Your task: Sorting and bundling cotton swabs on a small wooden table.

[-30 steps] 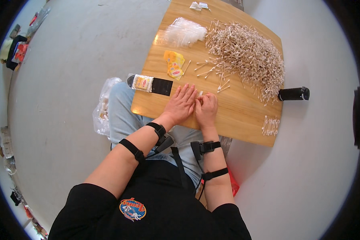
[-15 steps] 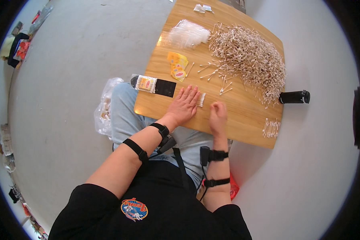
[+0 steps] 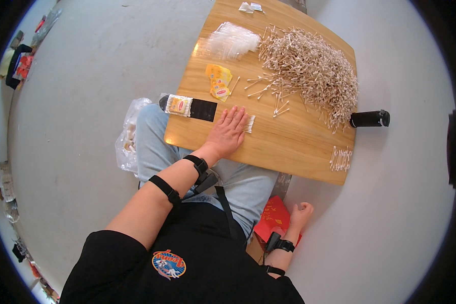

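Note:
My left hand (image 3: 229, 131) lies flat near the front edge of the wooden table, fingers stretched, partly covering a row of cotton swabs (image 3: 249, 123) whose ends show to its right. Off the table, low at the right, is my right hand (image 3: 301, 214), its fingers curled; whatever they may hold is hidden. Left of my left hand, a clear pouch of cotton swabs with a yellow label (image 3: 179, 105) rests at the end of a black strip (image 3: 203, 110). Yellow printed cards (image 3: 219, 82) and a single swab (image 3: 234, 85) lie beyond it.
A large heap of cotton swabs (image 3: 314, 71) covers the table's (image 3: 289, 147) far right. Clear plastic sleeves (image 3: 233, 40) are piled at the back left. Another swab row (image 3: 341, 159) lies at the right corner. A black cylinder (image 3: 370, 119) stands out past the right edge.
My right hand has left the table's front, moving down and right beside a red bag. My left hand stays flat on the swabs; the view has shifted slightly.

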### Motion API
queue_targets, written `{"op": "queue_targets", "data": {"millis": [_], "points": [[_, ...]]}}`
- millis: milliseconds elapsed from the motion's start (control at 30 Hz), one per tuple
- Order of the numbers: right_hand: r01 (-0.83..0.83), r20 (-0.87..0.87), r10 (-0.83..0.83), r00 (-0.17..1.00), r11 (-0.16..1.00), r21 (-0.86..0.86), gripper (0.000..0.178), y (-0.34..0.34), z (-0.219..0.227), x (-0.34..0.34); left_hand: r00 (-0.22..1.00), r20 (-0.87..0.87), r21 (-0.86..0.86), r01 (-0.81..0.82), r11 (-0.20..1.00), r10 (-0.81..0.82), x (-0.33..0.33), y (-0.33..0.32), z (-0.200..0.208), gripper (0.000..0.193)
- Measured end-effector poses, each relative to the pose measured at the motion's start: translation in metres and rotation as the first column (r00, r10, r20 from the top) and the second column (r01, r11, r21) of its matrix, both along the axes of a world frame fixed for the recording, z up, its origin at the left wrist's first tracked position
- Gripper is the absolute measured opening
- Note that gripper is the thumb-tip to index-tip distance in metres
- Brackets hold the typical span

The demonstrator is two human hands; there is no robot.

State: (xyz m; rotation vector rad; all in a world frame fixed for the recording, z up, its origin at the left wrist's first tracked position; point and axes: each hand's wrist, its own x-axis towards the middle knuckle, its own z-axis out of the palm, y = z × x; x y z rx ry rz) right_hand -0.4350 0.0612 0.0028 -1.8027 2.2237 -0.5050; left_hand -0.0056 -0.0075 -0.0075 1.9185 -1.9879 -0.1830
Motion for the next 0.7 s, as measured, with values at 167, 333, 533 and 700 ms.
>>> {"op": "queue_targets", "data": {"millis": [167,333,533,700], "points": [[0.211,0.34,-0.218,0.915,0.976,0.058,0.034,-0.008,0.006,0.027,1.0,-0.026,-0.021,-0.004,1.0,0.004,0.001,0.002,0.0,0.06],[-0.033,-0.005,0.033,0.999,0.986,-0.163,0.029,-0.027,0.012,0.046,1.0,-0.021,-0.012,-0.005,1.0,0.005,0.001,0.002,0.002,0.06],[-0.215,0.085,0.236,0.968,0.956,-0.198,0.03,-0.051,0.037,0.073,1.0,-0.025,-0.015,-0.008,1.0,0.008,0.001,0.002,0.003,0.06],[-0.397,0.401,0.485,0.777,0.872,-0.287,0.013,-0.098,0.046,0.18,0.999,-0.034,-0.015,-0.019,1.0,0.018,0.0,0.001,0.003,0.06]]}}
